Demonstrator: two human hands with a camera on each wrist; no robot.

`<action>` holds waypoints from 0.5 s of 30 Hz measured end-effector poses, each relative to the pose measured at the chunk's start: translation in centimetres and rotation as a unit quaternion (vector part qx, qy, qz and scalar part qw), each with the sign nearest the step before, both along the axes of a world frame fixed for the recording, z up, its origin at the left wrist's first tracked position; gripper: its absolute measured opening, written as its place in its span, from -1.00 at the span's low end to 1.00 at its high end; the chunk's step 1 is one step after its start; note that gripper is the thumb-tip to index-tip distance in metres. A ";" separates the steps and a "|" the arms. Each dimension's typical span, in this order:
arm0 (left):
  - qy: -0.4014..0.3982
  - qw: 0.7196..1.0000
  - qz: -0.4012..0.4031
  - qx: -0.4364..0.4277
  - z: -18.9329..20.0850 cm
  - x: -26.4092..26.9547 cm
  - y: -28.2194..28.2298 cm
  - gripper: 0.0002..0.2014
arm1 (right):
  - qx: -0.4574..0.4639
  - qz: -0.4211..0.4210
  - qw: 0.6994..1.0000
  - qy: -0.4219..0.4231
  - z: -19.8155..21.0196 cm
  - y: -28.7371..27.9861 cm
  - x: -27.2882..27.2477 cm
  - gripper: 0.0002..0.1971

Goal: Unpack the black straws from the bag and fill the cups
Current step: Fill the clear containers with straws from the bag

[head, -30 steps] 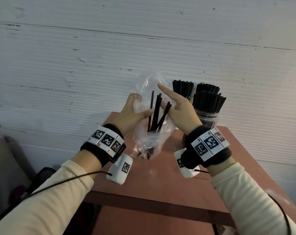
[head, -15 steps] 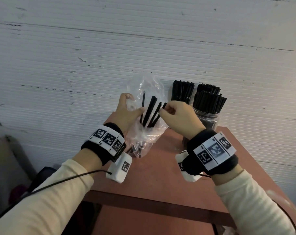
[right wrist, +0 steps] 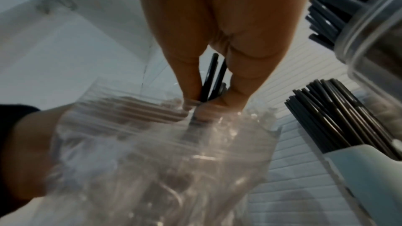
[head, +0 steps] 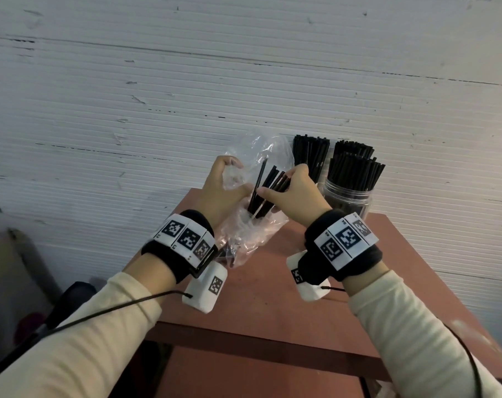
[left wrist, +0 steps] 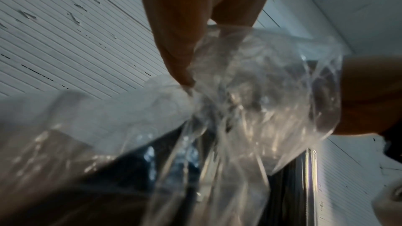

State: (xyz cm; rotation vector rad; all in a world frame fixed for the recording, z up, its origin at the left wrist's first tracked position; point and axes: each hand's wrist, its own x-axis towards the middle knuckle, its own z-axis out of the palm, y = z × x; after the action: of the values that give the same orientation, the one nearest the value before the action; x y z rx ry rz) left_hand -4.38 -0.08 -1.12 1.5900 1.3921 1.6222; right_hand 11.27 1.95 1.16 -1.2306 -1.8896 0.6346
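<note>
A clear plastic bag [head: 254, 225] hangs above the brown table [head: 272, 305], with a few black straws [head: 268, 186] sticking out of its mouth. My left hand [head: 223, 188] grips the bag's upper edge; in the left wrist view its fingers [left wrist: 180, 54] pinch the crumpled bag [left wrist: 250, 92]. My right hand [head: 292, 191] pinches the bundle of straws, and the right wrist view shows the straws [right wrist: 212, 78] held between thumb and fingers just above the bag [right wrist: 152, 152]. At the back of the table stand a clear cup [head: 347, 202] and two more cups, all packed with black straws [head: 354, 170].
A white ribbed wall [head: 186, 81] rises right behind the table. The table's front edge [head: 258, 340] runs below my wrists. Dark clutter [head: 28, 311] lies on the floor at the left. A filled cup [right wrist: 369, 169] stands close to my right hand.
My right hand, which had its index finger stretched out over the bag, has closed its thumb and fingers on the straw bundle. Both hands and the bag sank slightly.
</note>
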 end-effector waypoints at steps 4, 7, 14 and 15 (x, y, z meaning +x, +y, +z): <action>-0.095 0.991 -0.096 0.009 0.1 0.7 -0.6 -0.64 | -0.040 0.044 0.996 0.062 -0.5 0.7 -0.1 -0.44; -0.111 0.989 -0.101 0.015 0.5 0.8 -0.4 -0.66 | -0.025 0.080 0.989 0.125 -0.8 0.9 0.2 -0.60; -0.148 0.982 -0.114 0.024 0.4 1.0 -0.1 -0.62 | -0.052 0.120 0.972 0.196 -0.6 0.5 0.2 -0.49; -0.148 0.981 -0.120 0.023 0.2 0.9 0.0 -0.62 | -0.046 0.121 0.975 0.179 -0.5 0.6 0.2 -0.51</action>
State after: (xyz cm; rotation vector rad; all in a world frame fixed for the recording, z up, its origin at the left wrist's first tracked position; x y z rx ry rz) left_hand -3.44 -0.11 -0.91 1.4095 0.9762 1.6712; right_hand 11.51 2.50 0.63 -0.8763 -1.7286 1.0123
